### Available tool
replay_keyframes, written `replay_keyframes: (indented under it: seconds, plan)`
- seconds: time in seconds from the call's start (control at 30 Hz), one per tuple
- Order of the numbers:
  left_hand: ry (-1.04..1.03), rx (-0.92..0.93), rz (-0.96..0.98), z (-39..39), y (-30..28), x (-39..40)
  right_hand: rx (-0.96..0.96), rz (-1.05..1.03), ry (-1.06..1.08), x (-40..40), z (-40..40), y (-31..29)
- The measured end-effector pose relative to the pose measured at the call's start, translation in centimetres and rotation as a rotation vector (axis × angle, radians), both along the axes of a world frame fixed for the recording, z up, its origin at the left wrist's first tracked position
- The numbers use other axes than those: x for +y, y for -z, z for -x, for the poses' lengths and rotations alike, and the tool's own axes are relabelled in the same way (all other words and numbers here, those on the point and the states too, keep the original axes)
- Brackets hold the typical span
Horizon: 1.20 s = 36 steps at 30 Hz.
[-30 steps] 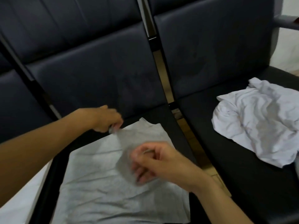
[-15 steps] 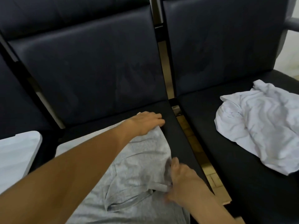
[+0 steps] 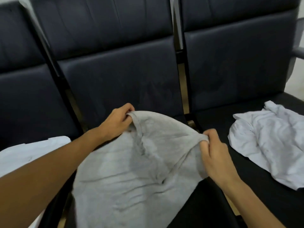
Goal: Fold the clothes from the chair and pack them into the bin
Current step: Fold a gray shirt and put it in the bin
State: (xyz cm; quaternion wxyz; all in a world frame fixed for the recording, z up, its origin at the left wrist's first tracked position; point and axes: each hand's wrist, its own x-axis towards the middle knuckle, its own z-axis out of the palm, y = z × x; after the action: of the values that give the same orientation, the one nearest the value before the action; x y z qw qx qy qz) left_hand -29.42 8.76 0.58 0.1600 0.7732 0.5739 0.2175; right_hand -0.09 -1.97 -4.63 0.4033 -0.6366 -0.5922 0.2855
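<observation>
A grey shirt point(image 3: 131, 175) lies on the seat of the middle black chair point(image 3: 118, 83), its far end lifted off the seat. My left hand point(image 3: 116, 122) pinches the shirt's upper left corner. My right hand point(image 3: 215, 155) grips its upper right corner near the seat's right edge. The cloth stretches in an arch between the two hands. A crumpled white garment point(image 3: 269, 145) lies on the seat of the right chair point(image 3: 238, 63). No bin is in view.
A white cloth point(image 3: 24, 155) lies on the left chair's seat, partly behind my left forearm. A gap with metal frame bars point(image 3: 182, 89) separates the middle and right chairs. A grey armrest point(image 3: 298, 53) sticks out at the far right.
Both hands have taken hold of the grey shirt's far corners and raised that end off the seat; half a second ago the hands lay flat on the cloth.
</observation>
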Motion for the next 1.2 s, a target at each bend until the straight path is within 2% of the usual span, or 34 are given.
replay_keyframes:
  seconds: [0.1,0.2,0.3,0.4,0.47,0.57,0.63,0.8,0.9,1.03,1.2]
  plan:
    - [-0.103,-0.115,-0.124,3.1,-4.4,-3.9,-0.079,-0.112,-0.104,-0.4,0.5,-3.0]
    - [-0.116,-0.062,-0.236,6.5,-9.3,-8.6,-0.402,-0.141,-0.319,-0.5,0.8,-8.5]
    - [-0.178,0.001,-0.305,9.3,-13.9,-13.8,-0.707,-0.127,-0.419,-0.9,0.9,-15.6]
    - [-0.211,0.051,-0.432,11.5,-18.5,-19.6,-0.656,-0.288,-0.422,-3.3,0.7,-22.6]
    - [-0.239,0.149,-0.474,12.3,-21.3,-23.2,-0.623,-0.394,-0.429,-5.3,0.5,-26.3]
    - [-0.320,0.409,-0.347,12.8,-24.5,-28.0,-0.691,-0.375,-0.490,-8.4,0.5,-30.5]
    - [-0.274,0.433,-0.297,13.2,-25.6,-30.0,-0.668,-0.353,-0.524,-9.7,0.3,-32.2]
    - [-0.068,0.097,-0.262,14.3,-27.1,-34.3,-0.557,-0.179,-0.735,-13.3,-0.1,-35.1]
    - [0.027,-0.102,-0.198,14.2,-27.3,-35.3,-0.533,-0.062,-0.790,-13.1,-0.5,-35.5]
    - [-0.046,-0.130,-0.058,14.4,-25.0,-32.5,-0.505,0.024,-0.748,-9.5,0.0,-33.2]
    - [-0.139,-0.046,0.111,15.3,-16.4,-24.1,-0.614,0.189,-0.753,-2.4,1.6,-24.3]
